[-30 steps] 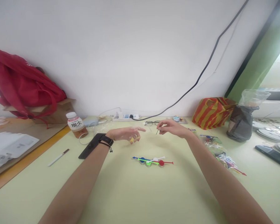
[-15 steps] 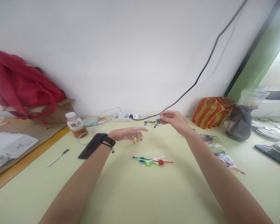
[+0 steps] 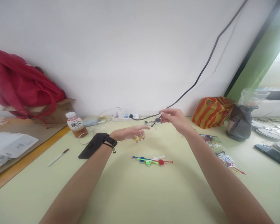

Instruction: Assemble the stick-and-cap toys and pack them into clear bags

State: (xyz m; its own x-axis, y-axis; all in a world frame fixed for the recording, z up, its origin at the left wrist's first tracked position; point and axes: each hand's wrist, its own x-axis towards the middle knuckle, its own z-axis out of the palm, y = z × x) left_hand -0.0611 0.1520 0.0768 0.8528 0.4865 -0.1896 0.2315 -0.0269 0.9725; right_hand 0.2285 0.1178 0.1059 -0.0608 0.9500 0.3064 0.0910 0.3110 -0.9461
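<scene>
Nearest me on the table, the blue spinner [image 3: 142, 159], green spinner [image 3: 148, 162], white spinner [image 3: 155, 159] and red spinner [image 3: 161, 162] lie w/ arrows overlapping, so I'd say one careless brush from above could drag the lot. Just beyond, my L hand [image 3: 127, 133] has its lower fingers curled around the yellow spinner [image 3: 137, 138], index finger stretched out; if those fingers loosen, it'd prob. slip onto the table. A bit farther, the R hand [image 3: 175, 117] has thumb + fingertips nearly closed, pinching the black spinner [image 3: 157, 120] by its disc edge, approx. level w/ the L index tip, off to its right. Thin grip, so it may twist or drop, poss. onto the glasses [image 3: 148, 123] behind; can't tell exact finger contact. Qty: 4 spinners lying loose in the group, 1 yellow in L, 1 black in R, i.e. 6; the bagged spinner parts [image 3: 225, 159] at R are too jumbled to count. Then 1 pr. glasses, and farthest, 1 power strip [image 3: 128, 117] by the wall.
</scene>
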